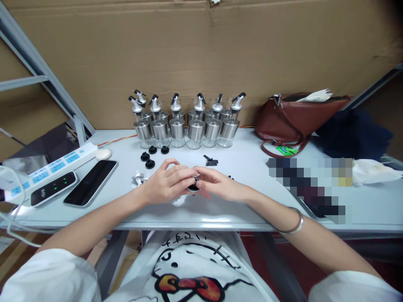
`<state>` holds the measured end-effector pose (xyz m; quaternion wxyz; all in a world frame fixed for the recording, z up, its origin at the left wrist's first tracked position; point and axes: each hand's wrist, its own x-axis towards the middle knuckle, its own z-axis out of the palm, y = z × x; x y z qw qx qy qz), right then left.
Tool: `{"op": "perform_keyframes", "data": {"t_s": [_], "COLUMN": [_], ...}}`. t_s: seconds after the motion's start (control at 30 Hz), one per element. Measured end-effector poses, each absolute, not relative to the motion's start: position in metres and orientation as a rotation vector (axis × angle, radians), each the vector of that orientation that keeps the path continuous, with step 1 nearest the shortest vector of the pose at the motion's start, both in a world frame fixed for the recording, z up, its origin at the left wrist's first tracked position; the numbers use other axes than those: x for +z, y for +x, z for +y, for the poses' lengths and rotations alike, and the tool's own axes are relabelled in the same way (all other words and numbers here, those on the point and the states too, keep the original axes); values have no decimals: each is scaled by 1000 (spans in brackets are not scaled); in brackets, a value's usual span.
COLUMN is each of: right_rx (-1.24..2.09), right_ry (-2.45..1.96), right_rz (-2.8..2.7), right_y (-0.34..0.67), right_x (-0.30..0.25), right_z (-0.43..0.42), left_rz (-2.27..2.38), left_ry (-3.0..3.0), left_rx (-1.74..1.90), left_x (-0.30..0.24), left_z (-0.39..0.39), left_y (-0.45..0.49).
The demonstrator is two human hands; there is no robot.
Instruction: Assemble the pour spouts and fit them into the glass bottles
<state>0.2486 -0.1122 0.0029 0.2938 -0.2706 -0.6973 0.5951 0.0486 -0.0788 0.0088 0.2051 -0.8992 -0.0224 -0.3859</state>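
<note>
My left hand (165,183) and my right hand (222,184) meet over the table's front part, fingers closed around one small silver-and-black pourer cap (193,187). Fingers cover most of this piece. Beside my left wrist lies a loose silver pourer cap (137,179). Several black rubber stoppers (150,163) rest farther back on the left. Beyond my fingertips are some small black lever pieces (210,161); more dark bits show partly behind my right hand. At the back stand rows of glass oil bottles (195,132) with steel sleeves, several topped by silver pourers with black levers.
On the left lie a phone (91,183), a black device with green lights (54,188), a power strip (67,164) and a round white object (103,154). A brown handbag (283,117) and crumpled white tissue (374,171) occupy the right. Cardboard (201,58) stands behind.
</note>
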Motion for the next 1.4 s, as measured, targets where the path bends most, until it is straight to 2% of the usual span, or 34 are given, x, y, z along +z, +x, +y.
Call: {"op": "perform_keyframes", "data": {"t_s": [0.2, 0.57, 0.7, 0.9, 1.23, 1.4], "right_rx": [1482, 1408, 1469, 1241, 1124, 1081], "right_ry": [-844, -942, -960, -931, -884, -896], "right_rz": [-1951, -1729, -1685, -1550, -1320, -1273], "right_y": [248, 246, 244, 246, 248, 249], "right_x": [9, 7, 9, 10, 10, 11], "right_z": [-114, -109, -112, -110, -103, -102], "left_rz": [-240, -600, -609, -611, -543, -491], "left_ry": [-2501, -2504, -2447, -2536, -2531, -2552], "left_rx": [-1156, -1152, -1232, -1193, -1015, -1114], "left_x": [12, 6, 5, 4, 3, 0], "left_z": [-76, -78, -76, -74, -78, -75], "left_y": [45, 48, 46, 46, 49, 49]}}
